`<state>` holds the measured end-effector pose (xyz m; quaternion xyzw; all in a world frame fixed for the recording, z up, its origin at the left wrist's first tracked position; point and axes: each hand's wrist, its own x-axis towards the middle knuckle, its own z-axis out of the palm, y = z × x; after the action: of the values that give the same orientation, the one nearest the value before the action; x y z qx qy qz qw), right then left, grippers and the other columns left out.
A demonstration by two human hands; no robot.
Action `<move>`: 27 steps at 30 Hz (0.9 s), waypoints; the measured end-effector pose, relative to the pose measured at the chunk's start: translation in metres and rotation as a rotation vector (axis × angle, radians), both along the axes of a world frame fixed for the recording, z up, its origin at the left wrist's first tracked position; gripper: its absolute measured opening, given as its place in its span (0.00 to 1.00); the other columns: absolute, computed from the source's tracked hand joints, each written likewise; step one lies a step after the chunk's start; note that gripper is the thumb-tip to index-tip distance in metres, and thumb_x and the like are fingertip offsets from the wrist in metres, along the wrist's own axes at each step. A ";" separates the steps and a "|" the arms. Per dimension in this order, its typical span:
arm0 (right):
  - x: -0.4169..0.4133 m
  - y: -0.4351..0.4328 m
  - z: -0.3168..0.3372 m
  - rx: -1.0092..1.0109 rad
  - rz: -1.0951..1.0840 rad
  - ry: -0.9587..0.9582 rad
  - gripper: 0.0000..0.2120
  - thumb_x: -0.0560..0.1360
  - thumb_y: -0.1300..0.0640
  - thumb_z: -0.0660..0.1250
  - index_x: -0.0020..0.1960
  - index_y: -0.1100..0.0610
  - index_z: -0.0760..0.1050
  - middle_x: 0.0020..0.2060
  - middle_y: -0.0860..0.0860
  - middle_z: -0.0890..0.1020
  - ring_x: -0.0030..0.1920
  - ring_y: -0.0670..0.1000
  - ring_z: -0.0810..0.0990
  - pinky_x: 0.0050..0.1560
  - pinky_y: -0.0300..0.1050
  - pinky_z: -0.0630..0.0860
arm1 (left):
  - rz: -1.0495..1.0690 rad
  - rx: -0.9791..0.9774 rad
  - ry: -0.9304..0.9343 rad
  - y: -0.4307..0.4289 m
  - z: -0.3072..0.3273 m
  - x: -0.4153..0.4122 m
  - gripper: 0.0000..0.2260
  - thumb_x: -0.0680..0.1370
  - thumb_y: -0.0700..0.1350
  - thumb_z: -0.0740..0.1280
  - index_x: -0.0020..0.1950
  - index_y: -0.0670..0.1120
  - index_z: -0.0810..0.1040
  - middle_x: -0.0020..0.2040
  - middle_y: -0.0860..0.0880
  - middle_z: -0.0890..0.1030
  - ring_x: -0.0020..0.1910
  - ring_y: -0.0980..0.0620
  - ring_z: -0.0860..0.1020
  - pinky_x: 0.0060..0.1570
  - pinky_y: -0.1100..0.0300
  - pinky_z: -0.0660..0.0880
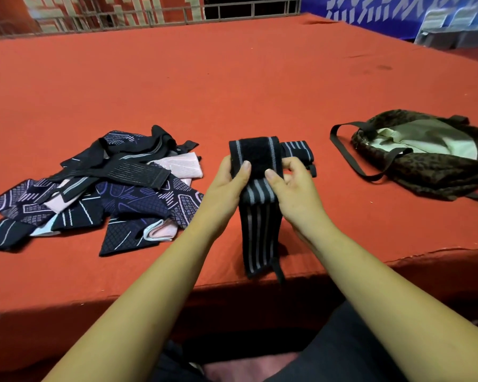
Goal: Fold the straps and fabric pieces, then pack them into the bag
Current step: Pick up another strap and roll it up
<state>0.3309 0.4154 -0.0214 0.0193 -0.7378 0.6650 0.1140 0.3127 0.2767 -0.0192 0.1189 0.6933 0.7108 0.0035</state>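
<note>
Layout on the desk [232, 78]: pile of fabric pieces [100, 188] sat left, bag [425, 161] right, well apart. In the middle, the strap [257, 216] was held between the left hand [226, 183] and right hand [293, 186], lower end reaching the front edge. A folded strap [298, 151] lay just behind the right hand, bag-side. A railing [149, 20] ran behind the desk.

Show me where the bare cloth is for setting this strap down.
Bare red cloth lies between the right hand and the bag, and all across the far table beyond. Crowded: the fabric pile on the left, and the folded strap behind the held strap.
</note>
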 end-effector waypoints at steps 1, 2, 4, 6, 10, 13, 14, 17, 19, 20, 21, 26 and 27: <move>-0.001 0.001 0.001 0.005 -0.035 0.004 0.07 0.80 0.55 0.64 0.57 0.55 0.72 0.46 0.52 0.85 0.48 0.52 0.85 0.55 0.60 0.79 | -0.031 -0.001 -0.035 0.002 -0.002 0.001 0.16 0.83 0.50 0.61 0.69 0.47 0.71 0.64 0.50 0.80 0.64 0.55 0.78 0.64 0.58 0.74; -0.003 0.002 0.000 0.006 -0.059 0.003 0.07 0.80 0.56 0.64 0.57 0.54 0.72 0.46 0.52 0.85 0.48 0.51 0.85 0.55 0.59 0.79 | -0.072 0.014 -0.089 0.003 -0.007 0.002 0.18 0.82 0.52 0.63 0.70 0.48 0.70 0.65 0.50 0.80 0.65 0.53 0.78 0.66 0.52 0.72; -0.006 0.002 0.000 -0.019 -0.079 0.004 0.06 0.79 0.56 0.65 0.56 0.53 0.72 0.47 0.51 0.85 0.50 0.51 0.85 0.56 0.60 0.79 | -0.149 0.006 -0.185 0.004 -0.015 0.003 0.19 0.81 0.55 0.64 0.70 0.51 0.71 0.65 0.49 0.80 0.65 0.48 0.78 0.66 0.43 0.72; -0.007 0.003 -0.001 -0.054 -0.062 0.017 0.06 0.78 0.59 0.64 0.54 0.52 0.71 0.48 0.52 0.85 0.51 0.52 0.84 0.57 0.60 0.79 | -0.176 -0.034 -0.220 0.004 -0.020 0.006 0.16 0.82 0.56 0.62 0.67 0.51 0.75 0.61 0.47 0.82 0.61 0.47 0.81 0.63 0.43 0.75; -0.003 0.009 -0.003 -0.208 0.047 0.061 0.14 0.79 0.69 0.61 0.60 0.55 0.72 0.52 0.53 0.84 0.55 0.52 0.84 0.58 0.52 0.80 | -0.132 -0.078 -0.350 0.004 -0.027 0.012 0.21 0.79 0.58 0.64 0.59 0.42 0.81 0.52 0.42 0.85 0.49 0.46 0.84 0.48 0.52 0.80; -0.001 0.009 -0.009 -0.238 0.083 0.068 0.16 0.79 0.72 0.60 0.61 0.58 0.75 0.53 0.51 0.84 0.57 0.48 0.82 0.57 0.44 0.77 | -0.111 0.013 -0.419 0.005 -0.031 0.011 0.21 0.79 0.54 0.67 0.60 0.38 0.80 0.56 0.37 0.83 0.50 0.43 0.82 0.48 0.54 0.77; -0.001 0.009 -0.011 -0.252 0.094 0.064 0.16 0.78 0.73 0.60 0.61 0.59 0.76 0.53 0.50 0.84 0.57 0.47 0.82 0.57 0.41 0.76 | -0.093 0.086 -0.425 0.004 -0.031 0.010 0.20 0.78 0.52 0.67 0.61 0.37 0.79 0.57 0.37 0.83 0.51 0.43 0.81 0.51 0.53 0.77; 0.001 0.013 -0.017 -0.331 0.160 0.048 0.15 0.77 0.71 0.63 0.59 0.58 0.78 0.53 0.50 0.84 0.59 0.48 0.81 0.60 0.42 0.76 | -0.044 0.240 -0.437 0.004 -0.033 0.007 0.18 0.77 0.46 0.68 0.62 0.35 0.77 0.56 0.38 0.83 0.53 0.43 0.81 0.54 0.52 0.78; 0.004 0.018 -0.021 -0.323 0.215 -0.001 0.12 0.75 0.63 0.69 0.57 0.55 0.80 0.53 0.51 0.84 0.58 0.49 0.81 0.59 0.42 0.76 | -0.037 0.270 -0.448 0.003 -0.032 0.007 0.09 0.80 0.41 0.64 0.55 0.37 0.81 0.47 0.43 0.85 0.47 0.47 0.83 0.45 0.57 0.80; 0.006 0.020 -0.023 -0.291 0.231 -0.049 0.11 0.74 0.62 0.70 0.56 0.54 0.81 0.52 0.52 0.84 0.55 0.50 0.82 0.55 0.42 0.77 | -0.052 0.290 -0.457 0.003 -0.029 0.009 0.10 0.81 0.38 0.61 0.49 0.39 0.83 0.42 0.45 0.85 0.42 0.50 0.83 0.40 0.61 0.80; 0.007 0.023 -0.025 -0.251 0.243 -0.096 0.10 0.74 0.63 0.70 0.54 0.53 0.82 0.49 0.52 0.84 0.50 0.52 0.81 0.50 0.42 0.77 | -0.057 0.322 -0.472 0.003 -0.027 0.010 0.13 0.81 0.38 0.59 0.46 0.40 0.84 0.40 0.45 0.85 0.39 0.51 0.83 0.37 0.62 0.79; 0.015 0.026 -0.034 -0.258 0.240 -0.207 0.14 0.74 0.70 0.68 0.44 0.52 0.83 0.42 0.51 0.84 0.39 0.49 0.81 0.37 0.41 0.77 | -0.041 0.407 -0.503 0.006 -0.022 0.005 0.21 0.84 0.50 0.57 0.66 0.35 0.75 0.59 0.36 0.81 0.55 0.42 0.82 0.55 0.51 0.80; 0.015 0.025 -0.035 -0.274 0.230 -0.233 0.13 0.74 0.71 0.67 0.44 0.54 0.83 0.43 0.54 0.84 0.40 0.51 0.81 0.38 0.42 0.78 | -0.036 0.333 -0.461 0.009 -0.024 0.004 0.19 0.83 0.47 0.59 0.66 0.34 0.75 0.60 0.35 0.80 0.57 0.41 0.81 0.57 0.50 0.78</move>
<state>0.3459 0.4405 -0.0559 0.0106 -0.6415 0.7656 -0.0470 0.3163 0.2858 -0.0436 -0.0348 0.5459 0.8229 0.1539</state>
